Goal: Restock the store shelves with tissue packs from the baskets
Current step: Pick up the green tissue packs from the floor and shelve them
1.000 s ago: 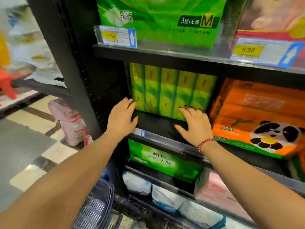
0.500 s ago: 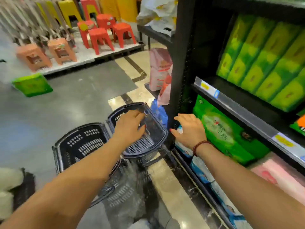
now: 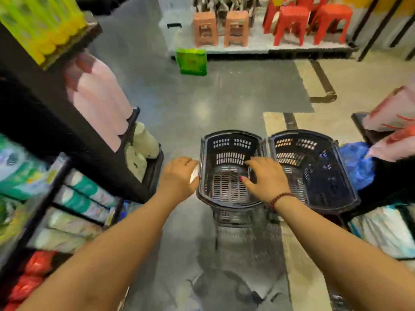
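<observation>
Two black plastic baskets stand side by side on the floor, and no packs show inside either one. My right hand (image 3: 266, 178) hovers over the left basket (image 3: 229, 133) with its fingers spread and nothing in it. My left hand (image 3: 177, 177) is just outside that basket's left rim, fingers bent downward, holding nothing that I can see. The right basket (image 3: 314, 169) sits untouched. A green tissue pack (image 3: 191, 62) stands alone on the floor far ahead. The view is blurred by motion.
A black shelf unit (image 3: 74, 129) on the left holds yellow-green packs (image 3: 42, 23), pink packs (image 3: 98, 102) and white-and-teal packs (image 3: 85, 198). On the right are pink packs (image 3: 390, 117) and a blue bag (image 3: 357, 164). Red and orange stools (image 3: 292, 23) line the far platform.
I have turned from the shelf to the aisle. Both hands left the green packs on the shelf and came down to the baskets; the right hand now hangs over the left basket.
</observation>
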The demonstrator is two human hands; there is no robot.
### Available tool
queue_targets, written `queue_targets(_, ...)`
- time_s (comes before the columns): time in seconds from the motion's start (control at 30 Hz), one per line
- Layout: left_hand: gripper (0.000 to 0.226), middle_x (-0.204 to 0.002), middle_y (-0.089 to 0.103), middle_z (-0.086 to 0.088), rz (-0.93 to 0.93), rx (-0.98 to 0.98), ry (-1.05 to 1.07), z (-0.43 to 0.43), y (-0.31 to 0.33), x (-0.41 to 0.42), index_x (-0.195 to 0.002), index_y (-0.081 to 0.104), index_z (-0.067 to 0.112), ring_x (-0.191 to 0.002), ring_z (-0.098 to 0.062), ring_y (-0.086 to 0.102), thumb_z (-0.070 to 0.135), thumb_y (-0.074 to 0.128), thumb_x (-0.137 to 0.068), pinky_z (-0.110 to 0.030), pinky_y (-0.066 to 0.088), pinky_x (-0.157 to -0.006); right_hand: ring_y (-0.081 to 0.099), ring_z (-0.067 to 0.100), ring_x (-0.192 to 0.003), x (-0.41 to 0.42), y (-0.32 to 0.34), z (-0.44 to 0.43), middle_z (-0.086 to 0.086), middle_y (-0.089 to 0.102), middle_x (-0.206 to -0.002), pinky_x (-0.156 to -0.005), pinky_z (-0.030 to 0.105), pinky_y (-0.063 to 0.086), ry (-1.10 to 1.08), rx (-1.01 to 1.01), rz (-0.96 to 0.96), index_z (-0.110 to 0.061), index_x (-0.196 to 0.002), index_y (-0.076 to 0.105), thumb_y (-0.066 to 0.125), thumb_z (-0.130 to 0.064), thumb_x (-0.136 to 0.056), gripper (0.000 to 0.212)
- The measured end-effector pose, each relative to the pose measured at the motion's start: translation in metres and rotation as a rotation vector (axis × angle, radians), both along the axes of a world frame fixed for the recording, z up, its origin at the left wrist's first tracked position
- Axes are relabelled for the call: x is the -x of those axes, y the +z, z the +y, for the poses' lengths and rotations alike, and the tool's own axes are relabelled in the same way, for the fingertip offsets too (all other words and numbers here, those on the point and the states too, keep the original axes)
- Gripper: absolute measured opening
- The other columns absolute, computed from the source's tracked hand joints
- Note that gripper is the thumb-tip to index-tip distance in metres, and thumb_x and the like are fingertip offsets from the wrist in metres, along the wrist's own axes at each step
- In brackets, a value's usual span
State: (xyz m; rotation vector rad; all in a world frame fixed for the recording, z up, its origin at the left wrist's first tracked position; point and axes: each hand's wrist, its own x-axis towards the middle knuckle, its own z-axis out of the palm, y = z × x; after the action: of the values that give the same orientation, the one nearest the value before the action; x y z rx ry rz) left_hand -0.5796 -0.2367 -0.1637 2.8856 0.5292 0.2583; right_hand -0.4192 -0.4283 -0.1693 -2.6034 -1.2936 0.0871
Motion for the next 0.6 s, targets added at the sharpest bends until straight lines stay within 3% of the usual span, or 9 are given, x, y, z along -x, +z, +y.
queue_targets(0.13, 0.040, -0.093, 0.070, -0.021, 0.051, -0.005, 0.020, 0.075, -0.008, 0.049, -0.099, 0.070, -0.003, -0.082, -0.040, 0.067, 0.012, 0.083, -0.064, -0.045, 0.057, -0.065, 0.050, 0.030, -0.115, 0.038, -0.008, 0.093, 0.008, 0.059, -0.124, -0.097, 0.040, 0.039, 0.068, 0.005, 0.016, -0.013, -0.124, 0.058, 0.061, -0.041, -0.087, 0.047)
queue_targets(0.3, 0.042, -0.111, 0.066, -0.013, 0.124, -0.044, 0.056, 0.155, -0.014, 0.073, -0.117, 0.064, 0.006, -0.102, -0.036, 0.060, 0.028, 0.068, -0.081, -0.040, 0.048, -0.080, 0.048, 0.028, -0.116, 0.052, -0.009, 0.174, 0.007, 0.058, -0.127, -0.095, 0.038, 0.037, 0.063, 0.031, 0.041, -0.015, -0.127, 0.055, 0.059, -0.046, -0.087, 0.051)
queue_targets(0.6, 0.041, -0.115, 0.063, -0.007, 0.138, -0.061, 0.061, 0.266, -0.020, -0.014, -0.122, 0.058, 0.012, -0.105, -0.028, 0.055, 0.036, 0.058, -0.089, -0.039, 0.050, -0.082, 0.046, 0.027, -0.120, -0.028, -0.022, 0.291, 0.005, 0.057, -0.130, -0.097, 0.035, 0.035, 0.053, 0.051, 0.037, -0.016, -0.130, 0.054, 0.056, -0.047, -0.089, 0.051)
